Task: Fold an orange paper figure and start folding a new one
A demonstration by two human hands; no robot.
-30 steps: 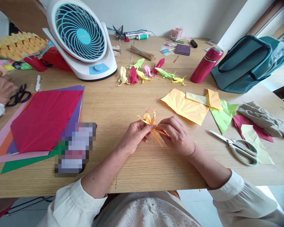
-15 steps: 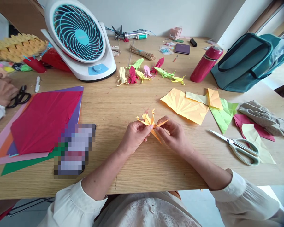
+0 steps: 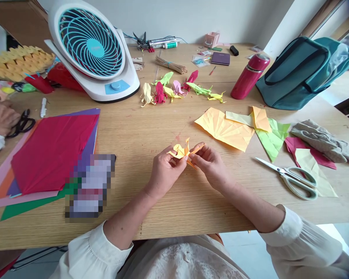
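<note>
Between my two hands, just above the table, is a yellow-orange origami figure (image 3: 179, 151) with several thin pointed limbs. My left hand (image 3: 166, 169) pinches its body from the left, thumb on the near side. The fingers of my right hand (image 3: 211, 164) are closed on one of its limbs at the right, and another point sticks out below between the thumbs. Part of the figure is hidden by my fingers. Beyond it stand several finished origami figures, among them a red one (image 3: 160, 93) and a green one (image 3: 200, 89).
To the right lie scissors (image 3: 298, 179), a creased yellow sheet (image 3: 225, 130) and green paper (image 3: 272, 137). A red bottle (image 3: 248, 77) and teal bag (image 3: 296, 77) stand behind. Left are a fan (image 3: 94, 50), red paper (image 3: 50, 153), a blurred phone (image 3: 90, 186) and another person's hand (image 3: 1, 116).
The origami figure has turned and tilted in my hands; its lower point shows less now. My right fingers have shifted along the right limb. The whole view has moved slightly.
</note>
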